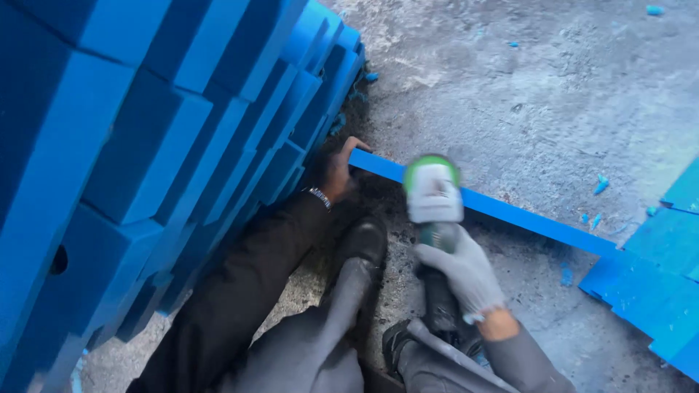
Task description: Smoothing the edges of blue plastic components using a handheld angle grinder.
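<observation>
Grinder (434, 195) gripped (right hand (466, 273)), left hand (339, 171) steadying strip (510, 212)

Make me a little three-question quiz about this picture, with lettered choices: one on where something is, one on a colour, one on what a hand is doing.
1. Where does the stack of blue blocks stand?
A. left of the person
B. right of the person
C. behind the grinder

2. What colour is the glove on the right hand?
A. blue
B. grey
C. green

3. What is the left hand doing?
A. hanging free
B. gripping the power tool
C. touching the end of the long blue strip

Answers:
1 A, the stack fills the left of the view.
2 B, the glove is light grey.
3 C, its fingers rest on the strip's end, while the right hand holds the power tool.
</observation>
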